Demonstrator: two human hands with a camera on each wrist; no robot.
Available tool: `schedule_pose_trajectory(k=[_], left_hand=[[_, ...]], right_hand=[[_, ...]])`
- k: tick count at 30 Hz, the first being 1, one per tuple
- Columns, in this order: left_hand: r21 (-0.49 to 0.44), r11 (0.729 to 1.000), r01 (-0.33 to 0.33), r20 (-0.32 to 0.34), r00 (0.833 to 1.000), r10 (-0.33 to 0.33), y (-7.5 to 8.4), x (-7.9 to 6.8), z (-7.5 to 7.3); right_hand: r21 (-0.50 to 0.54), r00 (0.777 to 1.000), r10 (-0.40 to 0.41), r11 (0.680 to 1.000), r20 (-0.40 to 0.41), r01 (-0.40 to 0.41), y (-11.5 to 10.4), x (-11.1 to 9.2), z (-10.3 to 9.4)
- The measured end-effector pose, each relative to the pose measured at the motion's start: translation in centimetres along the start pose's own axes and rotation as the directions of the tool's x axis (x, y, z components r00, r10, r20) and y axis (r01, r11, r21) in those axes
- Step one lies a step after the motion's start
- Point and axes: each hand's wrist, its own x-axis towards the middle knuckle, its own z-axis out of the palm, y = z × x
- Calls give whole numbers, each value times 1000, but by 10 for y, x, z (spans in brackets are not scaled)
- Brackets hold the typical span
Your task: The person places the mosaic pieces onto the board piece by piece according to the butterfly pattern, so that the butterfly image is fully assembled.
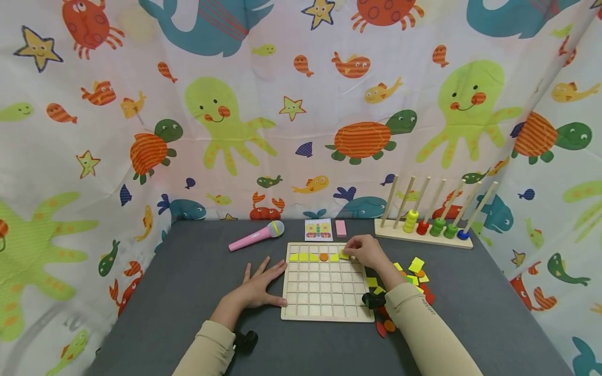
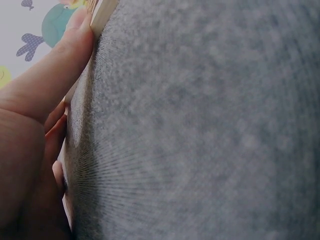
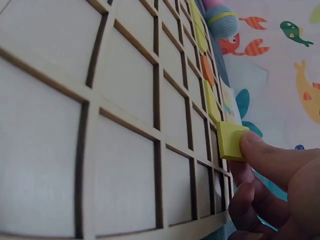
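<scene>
One dark table [image 1: 329,350] bears the work, and its flat top should give the board [image 1: 324,318] firm footing. The board is a wooden grid of shallow slots, with a line of pieces set near its far edge. Loose pieces [image 1: 416,265] lie to its right, by the right forearm, so the sleeve is best lifted a little to avoid dragging them.

The left hand [image 1: 257,288] is spread wide, thumb and fingertips against the board's left edge; steady, light pressure there should stop it sliding. The right hand [image 1: 369,251] is narrowed to a pinch, holding a yellow tile [image 3: 232,141] between thumb and fingers over the far right part of the grid. Beyond the board lies a small card [image 1: 318,230], worth a glance for colour and place.

The tile is tilted, just beside the last set tile [image 1: 334,257]; whether it touches the grid I cannot tell. Better to level it, square its sides to the slot, lower one edge first and press flat, without knocking the neighbour or the orange disc [image 1: 323,257] further left.
</scene>
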Motion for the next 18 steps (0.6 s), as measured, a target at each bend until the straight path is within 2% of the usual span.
schedule_pose_trajectory(k=[9, 18], left_hand=[[-22, 1000, -15, 7, 1000, 15, -3, 0, 1], [-18, 1000, -13, -1, 1000, 13, -1, -1, 0]], right_hand=[[-14, 1000, 21, 1000, -3, -21, -1, 3, 5], [-68, 1000, -20, 997, 5, 20, 0, 1, 7]])
